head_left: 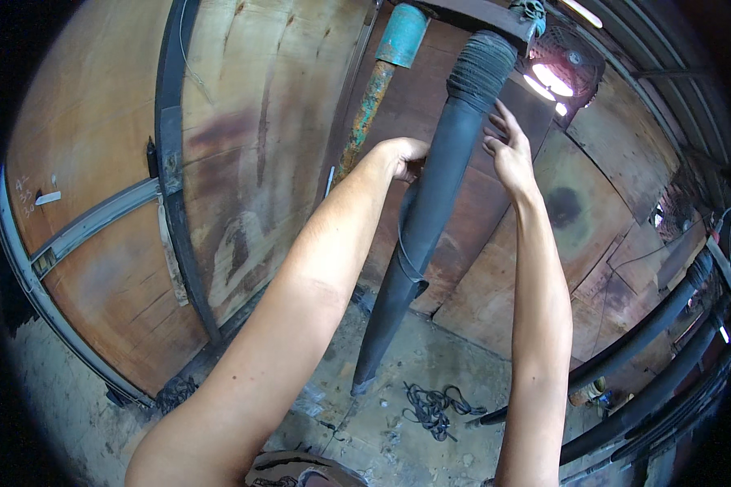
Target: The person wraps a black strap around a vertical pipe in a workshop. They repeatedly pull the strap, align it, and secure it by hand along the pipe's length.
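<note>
A long black tapered tube [432, 191] hangs down at a slant in front of me, narrowing to its lower tip. Dark strip wrapping [482, 71] is wound in tight turns around its thick upper end. Lower down, a loose black strip [401, 256] loops along the tube's side. My left hand [404, 157] curls in at the tube's left side; its fingertips are hidden behind the tube, so what they hold does not show. To the right of the tube, just under the wrapping, my right hand [510, 152] is raised with fingers apart and nothing visible in it.
A rusty pole with a turquoise sleeve [403, 36] stands left of the tube. At upper right is a fan [573, 61] beside bright lights. Tangled black strips [437, 407] lie on the concrete floor. More black tubes [650, 345] lean at right. Wooden panels [260, 146] wall the left.
</note>
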### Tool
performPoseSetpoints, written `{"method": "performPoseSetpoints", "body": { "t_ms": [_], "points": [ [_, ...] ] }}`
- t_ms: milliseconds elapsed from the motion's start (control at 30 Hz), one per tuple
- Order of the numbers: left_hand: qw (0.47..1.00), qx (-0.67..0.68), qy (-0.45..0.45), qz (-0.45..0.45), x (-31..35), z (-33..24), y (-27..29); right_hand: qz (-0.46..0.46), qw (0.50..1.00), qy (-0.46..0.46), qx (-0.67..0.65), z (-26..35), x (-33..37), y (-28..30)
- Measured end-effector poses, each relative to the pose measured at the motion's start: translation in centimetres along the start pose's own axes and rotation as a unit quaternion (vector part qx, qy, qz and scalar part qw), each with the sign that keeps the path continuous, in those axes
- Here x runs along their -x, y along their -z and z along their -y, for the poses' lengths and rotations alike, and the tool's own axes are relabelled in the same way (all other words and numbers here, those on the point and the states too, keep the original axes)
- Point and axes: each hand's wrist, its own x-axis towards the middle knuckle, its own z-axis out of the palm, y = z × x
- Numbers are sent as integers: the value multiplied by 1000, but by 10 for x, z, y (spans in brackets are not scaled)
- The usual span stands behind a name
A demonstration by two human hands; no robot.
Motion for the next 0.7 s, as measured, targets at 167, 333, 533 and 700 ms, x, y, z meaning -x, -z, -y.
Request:
{"method": "performPoseSetpoints", "body": {
  "t_ms": [167,333,533,700],
  "points": [
    [1000,19,6,20,21,7,-7,117,970,-91,-195,-14,-15,3],
    [996,-70,-55,1,32,6,-13,63,995,20,81,-6,-3,14],
    [946,-129,-260,-146,91,-1,-21,-11,954,157,256,30,69,18],
    [807,-224,-479,-261,161,-5,-51,-84,888,272,360,74,103,-3]
  ]
}}
